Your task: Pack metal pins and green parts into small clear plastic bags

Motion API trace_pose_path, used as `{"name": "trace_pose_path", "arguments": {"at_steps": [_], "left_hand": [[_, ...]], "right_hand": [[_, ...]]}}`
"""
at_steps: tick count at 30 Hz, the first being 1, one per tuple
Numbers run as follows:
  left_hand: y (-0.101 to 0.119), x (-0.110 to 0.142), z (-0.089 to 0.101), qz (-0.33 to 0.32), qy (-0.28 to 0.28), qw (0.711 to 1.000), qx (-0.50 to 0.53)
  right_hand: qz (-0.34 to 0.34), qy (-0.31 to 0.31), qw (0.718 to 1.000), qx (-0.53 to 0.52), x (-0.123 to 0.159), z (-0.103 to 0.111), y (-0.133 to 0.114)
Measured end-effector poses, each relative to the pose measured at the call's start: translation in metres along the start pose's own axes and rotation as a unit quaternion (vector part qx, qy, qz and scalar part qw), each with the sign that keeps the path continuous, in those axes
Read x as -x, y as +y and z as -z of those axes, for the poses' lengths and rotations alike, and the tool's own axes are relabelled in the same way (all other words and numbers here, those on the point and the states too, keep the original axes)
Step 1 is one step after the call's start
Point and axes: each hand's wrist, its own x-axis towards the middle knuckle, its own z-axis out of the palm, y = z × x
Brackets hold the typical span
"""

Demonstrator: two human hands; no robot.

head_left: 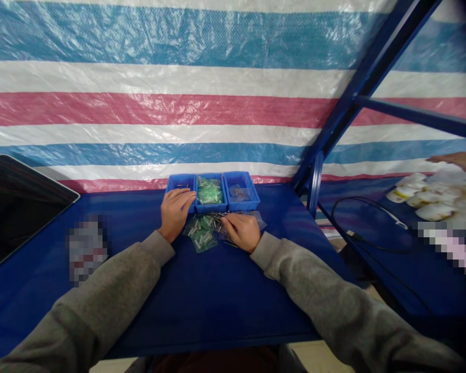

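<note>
Green packets (202, 241) of small metal pieces lie in a loose pile on the blue table (209, 311), between the two hands, just beyond the left hand's thumb side and short of the right fingertips. A clump of loose metal pieces (217, 221) sits right at the right fingertips, and a clear bag (261, 221) lies partly behind the knuckles of that hand. The right hand (242, 230) is low, back upward, fingers curled inward and thumb drawn close to them; whether they are clamped on a piece I cannot tell. The left hand (175, 210) is raised at the near edge of the left bin (181, 177), wrist bent, its fingers side by side and pointing across toward the middle bin (210, 208); whether they grip anything is hidden. The middle bin, beyond and between both sets of fingers, holds more green packets. The right bin (244, 205), just past the right fingers, holds clear packets. Both forearms, in grey sleeves (314, 282), slant inward from the near corners. Far to the right of the right fingers, another person's hand (462, 162) hangs above white rolls (431, 210).
</note>
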Motion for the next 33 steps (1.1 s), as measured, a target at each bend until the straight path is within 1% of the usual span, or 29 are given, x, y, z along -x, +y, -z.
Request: {"name": "trace_pose_path", "arguments": {"at_steps": [3,7,10,14,18,20,24,27,29,31,33], "left_hand": [[-0.006,0.002,-0.006,0.042,-0.022,0.999,-0.018],[-0.003,0.006,-0.009,0.066,-0.033,0.996,-0.04],[0.001,0.007,-0.008,0.076,-0.028,0.995,-0.053],[0.005,0.005,-0.004,0.065,-0.016,0.997,-0.027],[0.017,0.008,0.004,0.036,-0.021,0.999,0.022],[0.026,0.013,0.008,0.02,-0.034,0.998,0.055],[0.041,0.022,0.01,0.016,-0.063,0.991,0.117],[0.042,0.025,0.007,0.033,-0.079,0.988,0.131],[0.04,0.025,0.005,0.053,-0.076,0.987,0.131],[0.038,0.024,0.003,0.068,-0.07,0.986,0.132],[0.037,0.023,0.003,0.068,-0.071,0.986,0.136]], "right_hand": [[0.003,-0.001,1.0,0.001,0.0,0.001,0.0],[0.003,-0.001,1.0,0.002,0.0,0.0,0.001],[0.009,0.001,1.0,0.009,0.0,-0.001,0.001],[0.029,-0.002,0.999,0.042,-0.001,0.002,-0.002],[0.057,-0.035,0.994,0.085,-0.004,0.012,-0.005],[0.062,-0.065,0.991,0.095,-0.005,0.019,-0.006],[0.066,-0.128,0.986,0.088,-0.006,0.027,-0.008],[0.102,-0.145,0.982,0.064,-0.006,0.025,-0.013],[0.136,-0.148,0.978,0.05,-0.005,0.021,-0.017],[0.155,-0.149,0.975,0.047,-0.003,0.017,-0.021],[0.168,-0.15,0.973,0.05,-0.003,0.013,-0.023]]}}
